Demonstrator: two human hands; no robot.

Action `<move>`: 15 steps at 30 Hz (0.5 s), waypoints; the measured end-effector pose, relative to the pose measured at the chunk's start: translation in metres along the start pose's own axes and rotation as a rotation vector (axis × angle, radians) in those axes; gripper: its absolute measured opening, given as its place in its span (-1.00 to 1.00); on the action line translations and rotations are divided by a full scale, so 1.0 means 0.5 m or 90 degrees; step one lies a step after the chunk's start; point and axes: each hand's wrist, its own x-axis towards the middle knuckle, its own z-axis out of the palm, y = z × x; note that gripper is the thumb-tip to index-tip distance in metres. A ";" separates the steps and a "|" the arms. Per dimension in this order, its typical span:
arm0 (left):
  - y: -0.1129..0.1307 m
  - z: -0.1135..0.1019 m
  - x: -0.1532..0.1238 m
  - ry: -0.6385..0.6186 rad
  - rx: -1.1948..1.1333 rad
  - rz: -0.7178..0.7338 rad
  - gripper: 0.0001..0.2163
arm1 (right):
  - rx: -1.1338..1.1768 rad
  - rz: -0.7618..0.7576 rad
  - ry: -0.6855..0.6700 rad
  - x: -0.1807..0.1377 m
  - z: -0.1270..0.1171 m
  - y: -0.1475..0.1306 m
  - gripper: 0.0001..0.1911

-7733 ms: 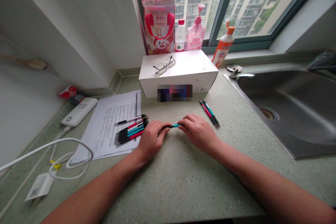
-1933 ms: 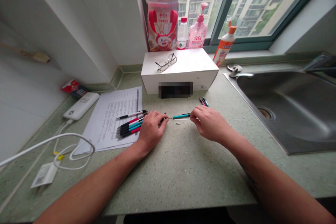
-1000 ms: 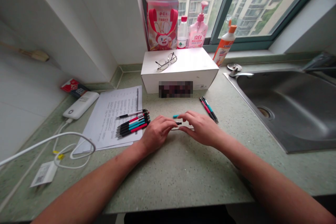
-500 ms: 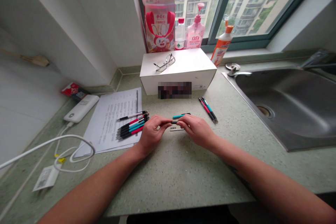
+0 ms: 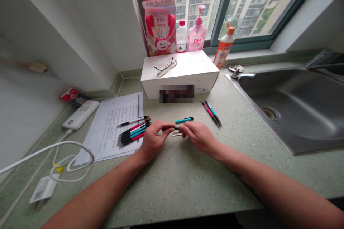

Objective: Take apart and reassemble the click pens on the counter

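My left hand (image 5: 153,139) and my right hand (image 5: 197,136) meet on the green counter, both pinching a small black pen part (image 5: 176,128) between their fingertips. Just beyond them lies a teal pen barrel (image 5: 184,120), and a thin refill piece (image 5: 176,134) lies under the fingers. Left of my left hand, several red, teal and black pens (image 5: 133,132) lie in a bunch on printed sheets (image 5: 115,125). Two more pens (image 5: 212,113) lie to the right.
A white box (image 5: 180,73) with glasses (image 5: 165,67) on it stands behind. A steel sink (image 5: 292,103) fills the right. A power bank (image 5: 80,114) and white cable (image 5: 53,154) lie at the left. A bag and bottles (image 5: 196,34) line the window sill.
The teal pen was held whole between both hands, then pulled apart. Its teal barrel now lies on the counter, and my hands have closed together on a small black piece.
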 end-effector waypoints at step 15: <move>0.000 0.001 0.001 0.009 -0.015 0.033 -0.94 | 0.103 -0.001 0.036 0.002 0.001 0.004 -0.72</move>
